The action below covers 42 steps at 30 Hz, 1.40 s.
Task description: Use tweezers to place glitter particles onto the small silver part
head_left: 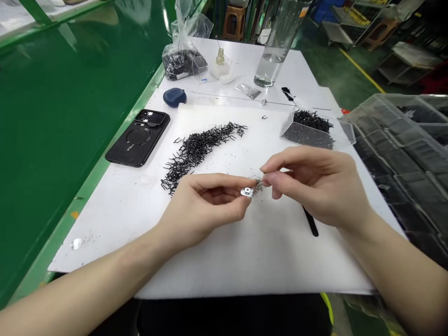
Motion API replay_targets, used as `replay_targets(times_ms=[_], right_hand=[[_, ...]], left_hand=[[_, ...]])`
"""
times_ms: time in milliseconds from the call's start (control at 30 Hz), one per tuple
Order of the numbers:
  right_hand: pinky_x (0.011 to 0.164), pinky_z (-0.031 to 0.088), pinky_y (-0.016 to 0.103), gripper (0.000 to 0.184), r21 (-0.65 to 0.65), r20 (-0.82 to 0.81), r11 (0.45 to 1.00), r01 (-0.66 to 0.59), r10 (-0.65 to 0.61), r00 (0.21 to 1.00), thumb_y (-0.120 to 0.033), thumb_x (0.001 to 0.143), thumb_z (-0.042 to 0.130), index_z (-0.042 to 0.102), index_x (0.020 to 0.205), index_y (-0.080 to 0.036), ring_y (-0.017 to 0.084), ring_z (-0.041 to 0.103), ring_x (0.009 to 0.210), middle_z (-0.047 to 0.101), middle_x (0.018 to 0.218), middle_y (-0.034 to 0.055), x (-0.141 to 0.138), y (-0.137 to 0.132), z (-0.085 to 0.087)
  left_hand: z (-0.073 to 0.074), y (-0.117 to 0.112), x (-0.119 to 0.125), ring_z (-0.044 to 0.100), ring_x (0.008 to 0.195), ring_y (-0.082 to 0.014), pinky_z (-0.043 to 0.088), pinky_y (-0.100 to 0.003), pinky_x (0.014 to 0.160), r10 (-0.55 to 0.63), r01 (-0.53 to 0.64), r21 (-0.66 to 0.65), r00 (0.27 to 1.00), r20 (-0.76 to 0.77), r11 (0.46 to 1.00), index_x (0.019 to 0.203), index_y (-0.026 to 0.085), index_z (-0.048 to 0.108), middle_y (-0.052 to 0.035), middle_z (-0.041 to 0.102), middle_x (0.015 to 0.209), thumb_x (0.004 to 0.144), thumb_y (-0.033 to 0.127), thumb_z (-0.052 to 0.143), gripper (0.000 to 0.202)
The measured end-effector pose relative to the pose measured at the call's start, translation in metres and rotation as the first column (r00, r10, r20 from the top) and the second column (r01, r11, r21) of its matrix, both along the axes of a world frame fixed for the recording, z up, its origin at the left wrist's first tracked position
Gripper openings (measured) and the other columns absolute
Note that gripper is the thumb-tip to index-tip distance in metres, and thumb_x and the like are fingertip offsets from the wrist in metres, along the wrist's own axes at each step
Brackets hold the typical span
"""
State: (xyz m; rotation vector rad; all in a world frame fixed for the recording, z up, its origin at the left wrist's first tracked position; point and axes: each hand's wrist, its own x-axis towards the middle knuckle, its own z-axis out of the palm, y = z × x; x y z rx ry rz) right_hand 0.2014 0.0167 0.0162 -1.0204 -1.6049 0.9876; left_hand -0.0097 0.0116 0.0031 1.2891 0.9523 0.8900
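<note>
Between the thumb and forefinger of my left hand [206, 205] sits a small silvery metal part [247, 192] with a hole in its middle. My right hand [311, 182] is closed in a pinch just to the right of it; whatever is between those fingertips is too small to make out. Under and between the two hands lies a scatter of tiny metallic bits [258, 185] on the white board. A black slim tool [310, 221], perhaps tweezers, is partly hidden beneath my right hand. Beyond my left hand spreads a pile of small black forked pieces [199, 151].
A black phone [138, 140] and a dark blue case [174, 97] lie at left. A clear tray [308, 133] of black pieces stands at right, near stacked clear bins [402, 154]. At the back are a plastic bag [182, 60], a small bottle [220, 65] and a tall water bottle [271, 65].
</note>
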Motion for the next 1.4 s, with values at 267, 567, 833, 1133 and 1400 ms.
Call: replay_targets(times_ms=[267, 567, 833, 1133, 1400], right_hand=[[0.063, 0.059, 0.038, 0.022, 0.15, 0.077, 0.988, -0.04, 0.029, 0.997, -0.016, 0.091, 0.069, 0.076, 0.101, -0.035, 0.021, 0.067, 0.081, 0.067, 0.096, 0.0027, -0.006, -0.009, -0.002], [0.072, 0.066, 0.024, 0.052, 0.478, 0.036, 0.866, 0.147, -0.186, 0.982, 0.009, 0.072, 0.077, 0.076, 0.113, -0.023, 0.015, 0.077, 0.084, 0.077, 0.094, -0.0018, -0.009, -0.009, -0.005], [0.061, 0.069, 0.023, 0.05, 0.407, 0.15, 0.897, 0.171, -0.25, 0.956, 0.001, 0.068, 0.082, 0.068, 0.109, -0.024, 0.02, 0.08, 0.078, 0.074, 0.094, 0.0013, -0.013, -0.019, 0.004], [0.06, 0.071, 0.032, 0.049, 0.294, 0.183, 0.932, 0.214, -0.275, 0.944, 0.002, 0.064, 0.081, 0.064, 0.099, -0.028, 0.022, 0.077, 0.065, 0.079, 0.088, 0.0004, -0.017, -0.021, 0.011], [0.065, 0.071, 0.029, 0.047, 0.284, 0.205, 0.94, 0.188, -0.251, 0.946, 0.0, 0.066, 0.081, 0.063, 0.1, -0.027, 0.02, 0.077, 0.065, 0.08, 0.085, -0.0018, -0.014, -0.021, 0.012]], left_hand=[[-0.006, 0.004, -0.005, 0.077, 0.096, -0.0164, 0.065, -0.026, 0.088, -0.058, 0.072, -0.076, 0.984, 0.169, 0.994, 0.104, 0.029, 0.083, -0.0014, 0.082, 0.103, 0.085, 0.014, 0.078, 0.024], [-0.002, 0.004, -0.003, 0.078, 0.08, -0.0108, 0.064, -0.015, 0.077, -0.031, 0.131, -0.282, 0.943, 0.333, 0.95, 0.105, 0.026, 0.08, 0.004, 0.082, 0.09, 0.077, 0.008, 0.087, 0.034], [-0.002, 0.007, -0.004, 0.079, 0.081, -0.0106, 0.063, -0.012, 0.075, 0.007, 0.145, -0.347, 0.916, 0.401, 0.927, 0.091, 0.019, 0.08, 0.0022, 0.083, 0.085, 0.079, 0.01, 0.086, 0.016], [-0.002, 0.006, -0.005, 0.079, 0.084, -0.0095, 0.063, -0.012, 0.081, 0.003, 0.156, -0.364, 0.917, 0.398, 0.918, 0.093, 0.024, 0.083, 0.0043, 0.084, 0.088, 0.08, 0.011, 0.086, 0.019], [-0.003, 0.006, -0.005, 0.08, 0.089, -0.0119, 0.064, -0.014, 0.085, -0.005, 0.136, -0.346, 0.935, 0.355, 0.928, 0.095, 0.025, 0.084, 0.0043, 0.084, 0.091, 0.079, 0.012, 0.087, 0.021]])
